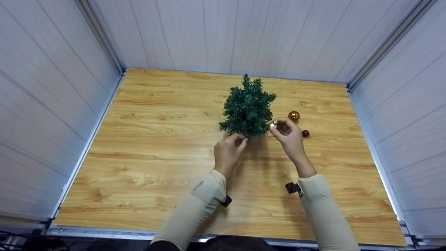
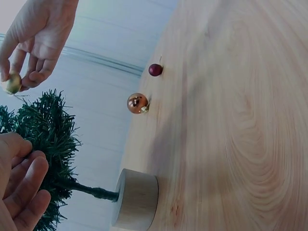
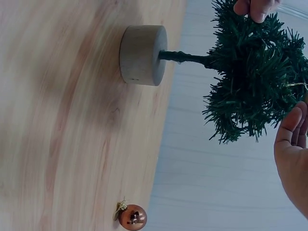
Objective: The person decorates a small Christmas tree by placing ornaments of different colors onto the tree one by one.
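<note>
A small green artificial Christmas tree (image 1: 247, 108) stands on a round wooden base (image 2: 139, 199) on the table. My left hand (image 1: 228, 151) pinches a branch tip at the tree's near side, fingertips among the needles. At the tree's right side, my right hand (image 1: 291, 137) holds a gold bauble (image 1: 273, 125) between thumb and fingers. A thin hanging loop sticks out from that bauble toward the needles in the right wrist view. Right of the tree lie a shiny copper bauble (image 1: 293, 116) and a smaller dark red bauble (image 1: 305, 133).
The wood-grain table (image 1: 156, 167) is enclosed by white panel walls (image 1: 209, 38) at the back and both sides. Metal rails run along its edges. Each sleeve carries a small black wrist camera (image 1: 292, 188).
</note>
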Action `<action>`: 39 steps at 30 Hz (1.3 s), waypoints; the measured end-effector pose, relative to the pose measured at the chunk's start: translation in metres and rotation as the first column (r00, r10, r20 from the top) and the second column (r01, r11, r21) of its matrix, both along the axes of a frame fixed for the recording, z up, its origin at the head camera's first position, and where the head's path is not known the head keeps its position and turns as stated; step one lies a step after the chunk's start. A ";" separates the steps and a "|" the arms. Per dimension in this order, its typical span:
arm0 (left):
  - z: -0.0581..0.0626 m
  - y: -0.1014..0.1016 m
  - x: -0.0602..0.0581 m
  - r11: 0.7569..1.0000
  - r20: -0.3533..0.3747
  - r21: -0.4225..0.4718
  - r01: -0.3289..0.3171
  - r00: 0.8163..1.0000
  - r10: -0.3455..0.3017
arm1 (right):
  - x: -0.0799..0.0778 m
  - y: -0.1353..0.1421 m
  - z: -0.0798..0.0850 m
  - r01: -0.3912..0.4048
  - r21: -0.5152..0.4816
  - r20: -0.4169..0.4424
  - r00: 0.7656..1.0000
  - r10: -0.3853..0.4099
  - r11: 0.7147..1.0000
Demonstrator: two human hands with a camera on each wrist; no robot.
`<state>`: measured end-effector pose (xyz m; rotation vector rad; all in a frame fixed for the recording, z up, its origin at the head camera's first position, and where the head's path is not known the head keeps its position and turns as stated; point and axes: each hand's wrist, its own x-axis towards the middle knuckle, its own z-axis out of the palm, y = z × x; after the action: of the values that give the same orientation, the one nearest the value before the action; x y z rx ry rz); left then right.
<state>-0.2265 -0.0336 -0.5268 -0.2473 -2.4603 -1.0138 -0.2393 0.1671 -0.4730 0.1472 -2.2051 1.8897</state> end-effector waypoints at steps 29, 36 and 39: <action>0.009 0.003 0.005 0.999 -0.022 0.028 0.015 1.000 -0.015 | -0.005 -0.014 0.010 -0.055 -0.003 -0.026 0.998 0.055 0.998; 0.023 -0.005 0.003 0.996 -0.024 0.085 0.035 0.999 -0.033 | -0.006 -0.019 0.014 -0.071 -0.011 -0.028 0.997 0.071 0.997; 0.033 -0.009 0.000 0.992 -0.035 0.120 0.048 0.998 -0.044 | -0.007 -0.021 0.016 -0.075 -0.014 -0.031 0.997 0.075 0.997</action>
<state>-0.2268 -0.0423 -0.4942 -0.2792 -2.3639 -1.1639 -0.2460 0.1459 -0.4574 0.2577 -2.1945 1.9291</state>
